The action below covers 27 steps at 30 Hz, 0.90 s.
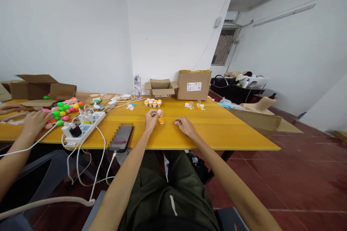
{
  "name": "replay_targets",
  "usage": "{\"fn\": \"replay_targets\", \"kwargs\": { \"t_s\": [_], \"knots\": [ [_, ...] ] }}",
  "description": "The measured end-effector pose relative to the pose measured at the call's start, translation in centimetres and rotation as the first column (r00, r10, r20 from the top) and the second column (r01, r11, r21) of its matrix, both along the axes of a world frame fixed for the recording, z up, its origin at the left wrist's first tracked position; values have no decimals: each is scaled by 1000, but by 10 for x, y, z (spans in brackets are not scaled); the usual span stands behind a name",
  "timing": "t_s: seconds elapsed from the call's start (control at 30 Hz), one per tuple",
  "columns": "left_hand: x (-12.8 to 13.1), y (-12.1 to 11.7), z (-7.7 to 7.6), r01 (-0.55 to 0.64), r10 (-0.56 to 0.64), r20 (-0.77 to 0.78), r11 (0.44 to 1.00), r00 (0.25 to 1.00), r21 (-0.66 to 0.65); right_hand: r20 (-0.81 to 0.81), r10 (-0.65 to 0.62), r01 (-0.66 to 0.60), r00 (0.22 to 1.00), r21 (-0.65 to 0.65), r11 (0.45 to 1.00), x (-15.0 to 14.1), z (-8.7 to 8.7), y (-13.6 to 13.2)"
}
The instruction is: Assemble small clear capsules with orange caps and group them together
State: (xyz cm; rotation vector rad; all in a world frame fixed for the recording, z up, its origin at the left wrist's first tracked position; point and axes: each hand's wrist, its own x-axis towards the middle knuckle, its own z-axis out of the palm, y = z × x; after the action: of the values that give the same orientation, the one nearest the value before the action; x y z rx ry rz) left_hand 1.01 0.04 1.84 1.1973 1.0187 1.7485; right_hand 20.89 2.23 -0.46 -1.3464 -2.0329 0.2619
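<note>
My left hand (151, 120) is closed on a small clear plastic cup (160, 112) with something white in or against it. Just below the cup, an orange round cap (161, 121) lies on the table. To the right of it, my right hand (185, 126) hovers low over or rests on the tabletop, its fingertips pinched on a small white piece (176, 123), too small to name. Farther back stand several small white-and-orange containers (153, 103) in a cluster. Loose white parts (189, 105) and an orange-and-white piece (200, 107) lie to the right of them.
An open cardboard box (160, 92), a closed carton (194, 86) and a water bottle (137, 87) line the wall. Left are a phone (121, 138), a power strip (86, 130) with cables, and colourful balls (64, 107) near another person's hand (35, 122).
</note>
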Motion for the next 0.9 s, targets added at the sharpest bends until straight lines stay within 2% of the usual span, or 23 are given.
{"fn": "replay_targets", "kwargs": {
  "t_s": [0.13, 0.2, 0.33, 0.43, 0.5, 0.67, 0.9],
  "knots": [
    [1, -1, 0, 28, -28, -18, 1000, 999, 7, -195, 55, -67, 979, -54, 996, -7, 4, 3],
    [2, -2, 0, 38, -38, -34, 999, 999, 8, -357, 77, -112, 931, -80, 990, -14, 4, 5],
    [2, -4, 2, 50, -49, -59, 999, 997, 9, -677, 92, -233, 730, -120, 965, -28, 5, 5],
    [3, -5, 3, 46, -45, -58, 999, 997, 3, -827, 92, -279, 555, -81, 957, -37, 8, 4],
    [4, -6, 4, 41, -41, -58, 999, 997, 3, -870, 96, -283, 483, -52, 958, -43, 10, 4],
    [3, -6, 2, 45, -43, -78, 999, 996, 22, -900, 140, -252, 412, 35, 967, -55, 14, 6],
    [2, -4, 1, 57, -50, -131, 997, 990, 44, -882, 231, -321, 411, 97, 942, -57, 14, 3]
  ]
}}
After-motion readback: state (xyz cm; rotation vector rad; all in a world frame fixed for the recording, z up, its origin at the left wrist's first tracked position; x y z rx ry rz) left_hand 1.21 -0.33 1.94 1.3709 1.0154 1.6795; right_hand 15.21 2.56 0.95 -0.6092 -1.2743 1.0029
